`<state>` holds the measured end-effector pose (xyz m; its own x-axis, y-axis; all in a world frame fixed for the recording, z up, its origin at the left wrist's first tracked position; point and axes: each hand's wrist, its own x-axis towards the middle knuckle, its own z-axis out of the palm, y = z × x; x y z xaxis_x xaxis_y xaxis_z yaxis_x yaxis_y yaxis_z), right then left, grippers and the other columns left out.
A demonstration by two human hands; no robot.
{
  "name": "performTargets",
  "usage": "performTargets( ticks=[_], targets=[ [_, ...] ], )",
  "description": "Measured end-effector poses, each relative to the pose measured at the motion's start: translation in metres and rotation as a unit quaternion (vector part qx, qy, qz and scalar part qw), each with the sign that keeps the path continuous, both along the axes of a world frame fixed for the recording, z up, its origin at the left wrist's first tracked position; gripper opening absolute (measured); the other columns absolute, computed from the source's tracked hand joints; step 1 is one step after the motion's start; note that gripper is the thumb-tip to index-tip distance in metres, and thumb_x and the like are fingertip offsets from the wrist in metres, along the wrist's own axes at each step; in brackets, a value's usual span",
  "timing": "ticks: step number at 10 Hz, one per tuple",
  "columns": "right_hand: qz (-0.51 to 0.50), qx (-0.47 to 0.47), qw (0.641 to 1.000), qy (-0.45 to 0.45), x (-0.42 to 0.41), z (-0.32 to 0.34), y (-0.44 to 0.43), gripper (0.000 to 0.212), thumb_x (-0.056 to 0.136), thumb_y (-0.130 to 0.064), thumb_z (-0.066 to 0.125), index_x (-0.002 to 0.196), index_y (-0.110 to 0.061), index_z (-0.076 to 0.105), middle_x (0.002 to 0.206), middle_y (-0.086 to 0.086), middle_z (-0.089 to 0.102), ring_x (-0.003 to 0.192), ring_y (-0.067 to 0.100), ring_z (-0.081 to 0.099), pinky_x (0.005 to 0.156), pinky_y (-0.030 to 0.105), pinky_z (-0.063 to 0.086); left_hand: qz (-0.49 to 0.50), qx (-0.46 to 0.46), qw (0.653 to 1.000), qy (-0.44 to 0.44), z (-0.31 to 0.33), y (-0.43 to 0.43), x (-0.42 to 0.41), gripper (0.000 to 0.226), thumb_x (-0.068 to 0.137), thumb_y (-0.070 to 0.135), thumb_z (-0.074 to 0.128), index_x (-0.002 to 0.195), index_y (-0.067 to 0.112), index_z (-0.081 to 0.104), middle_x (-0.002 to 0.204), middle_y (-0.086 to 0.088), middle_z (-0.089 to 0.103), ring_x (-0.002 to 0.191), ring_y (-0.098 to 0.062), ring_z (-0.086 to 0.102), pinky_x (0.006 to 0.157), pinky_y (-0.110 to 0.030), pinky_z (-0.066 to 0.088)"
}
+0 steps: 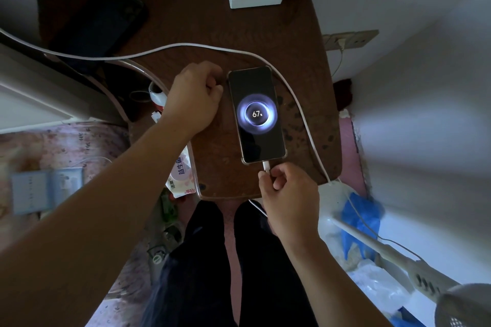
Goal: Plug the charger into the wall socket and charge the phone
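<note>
phone (256, 114): lying flat, screen up, mid-frame on the brown desk (186, 26), so you can read it while you plug in. It shows a charging ring and 67%, so I'd say power is already getting through.

right hand (288, 195): just below the phone's bottom edge, your fingers are pinched on the cable right behind the white connector (266, 166), which looks seated in the port. Gripping that close makes sense, since it lets you push straight in.

left hand (195, 98): curled into a loose fist, resting on the desk right beside the phone's left edge. I can't see anything in it (looks like it's just bracing so the phone doesn't slide).

charger cable (300, 103): white, loops across the top of the desk and down the right side of the phone, with plenty of slack so nothing tugs on the port.

wall socket (350, 40): upper right of the frame, a white plug appears to be in it, though it's small and hard to make out.

what's left: judging by the screen, pretty much just letting go.
</note>
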<state>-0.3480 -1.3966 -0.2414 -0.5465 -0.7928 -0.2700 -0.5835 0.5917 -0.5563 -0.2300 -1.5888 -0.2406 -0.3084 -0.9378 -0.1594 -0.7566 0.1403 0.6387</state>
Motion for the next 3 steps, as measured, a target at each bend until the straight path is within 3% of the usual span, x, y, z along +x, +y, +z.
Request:
performTargets(
  ticks=[1,3],
  targets=[
    [0.013,0.012,1.000,-0.009,-0.004,0.002,0.000,0.022,0.085,-0.039,0.062,0.085,-0.017,0.065,0.070,-0.006,0.060,0.064,0.010,0.057,0.060,0.031,0.053,0.023,0.006,1.000,-0.002,0.004,0.009,0.001,0.029,0.088,0.015,0.056,0.116,0.018,0.063,0.105,-0.005,0.062,0.086,-0.008,0.052,0.070,-0.015,0.036],
    [0.033,0.012,0.999,-0.025,-0.013,0.005,0.002,0.024,0.085,-0.041,0.061,0.084,-0.018,0.064,0.070,-0.005,0.062,0.062,0.008,0.058,0.057,0.026,0.052,0.075,0.029,0.997,-0.005,0.011,0.029,0.014,0.029,0.089,0.017,0.056,0.118,0.018,0.061,0.113,-0.005,0.060,0.094,-0.010,0.054,0.079,-0.022,0.039]
  ],
)
